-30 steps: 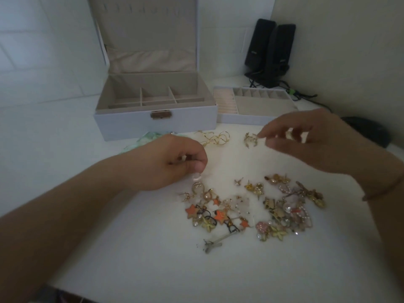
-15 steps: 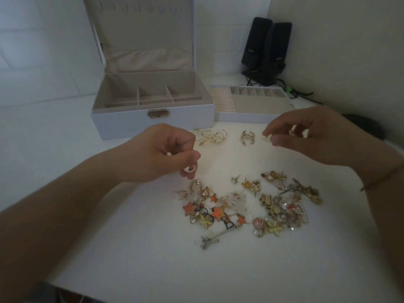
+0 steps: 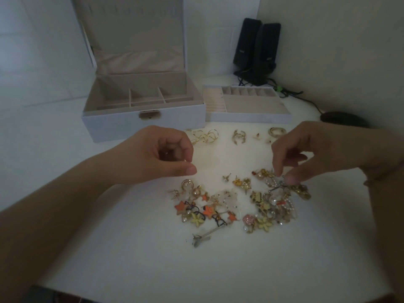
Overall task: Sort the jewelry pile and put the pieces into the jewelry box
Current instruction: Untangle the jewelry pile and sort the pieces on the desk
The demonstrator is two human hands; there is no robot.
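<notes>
My right hand (image 3: 306,158) has dropped from where it hovered near the far row a moment ago and now reaches into the right side of the jewelry pile (image 3: 240,202), thumb and forefinger closing on a small piece at the pile's far right edge; I cannot tell whether the pinch has it or only touches it. Behind that hand a gold ring pair (image 3: 277,132) and a tiny stud (image 3: 258,136) lie on the bench (image 3: 131,248) in the far row, beside the gold ear cuff (image 3: 238,136) and the tangle of gold hoops (image 3: 204,136). They were not in sight half a second ago, so I judge the last piece has been set down there.

My left hand (image 3: 159,156) has lifted a little away from the pile's left side. Its fingers are curled with the thumb out; something small glints inside the curl, too unclear to name, so whether it holds a piece I cannot say.

The jewelry box (image 3: 144,114) stands open at the far left, its compartments showing no pieces, and its tray (image 3: 247,115) sits just right of it. So sorting goes on: groups are forming on the bench, and nothing seems boxed yet.
</notes>
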